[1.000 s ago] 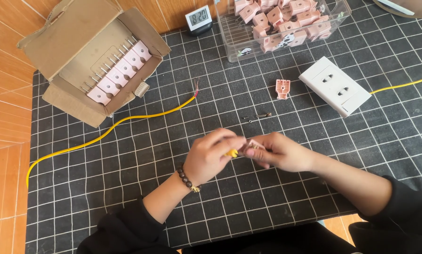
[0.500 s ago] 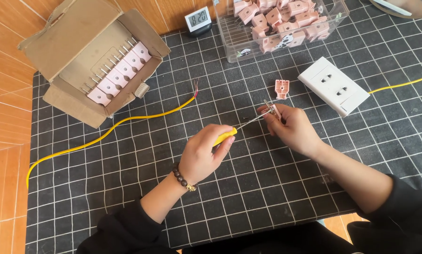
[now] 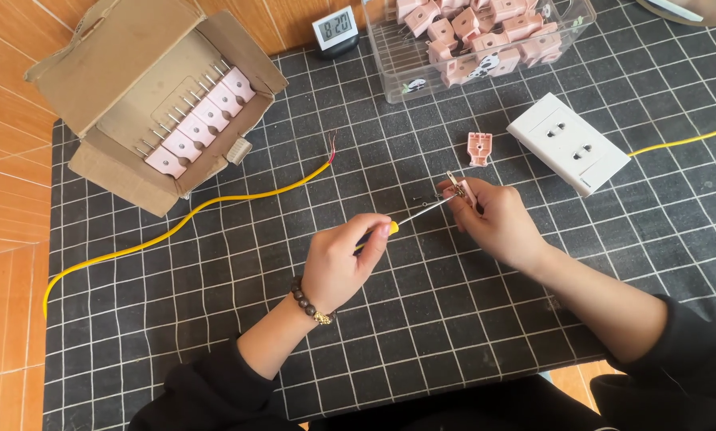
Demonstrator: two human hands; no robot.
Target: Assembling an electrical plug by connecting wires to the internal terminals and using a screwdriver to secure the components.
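Head view. Left hand point(image 3: 338, 263) closed around a small screwdriver with a yellow handle and thin metal shaft point(image 3: 415, 215), its tip meeting the small pink plastic plug part with metal prongs point(image 3: 458, 189) pinched in the right hand point(image 3: 497, 223) at centre frame, just above the black gridded cutting mat point(image 3: 214, 319) on the counter.

Risks (judged): the tip may slip off the small part toward the right hand's fingertips, since the grip there is narrow; tiny dark screws point(image 3: 422, 199) lying on the mat just beside the shaft could be nudged away.

Surroundings: a loose pink plug piece point(image 3: 479, 148) and white double wall socket point(image 3: 567, 142) upper right; clear plastic bin of pink parts point(image 3: 485, 40) top; open cardboard box of pink pronged parts point(image 3: 166, 104) upper left; a yellow insulated wire point(image 3: 182, 227) crossing left; a small digital clock point(image 3: 335, 30). Nothing lies between the hands.
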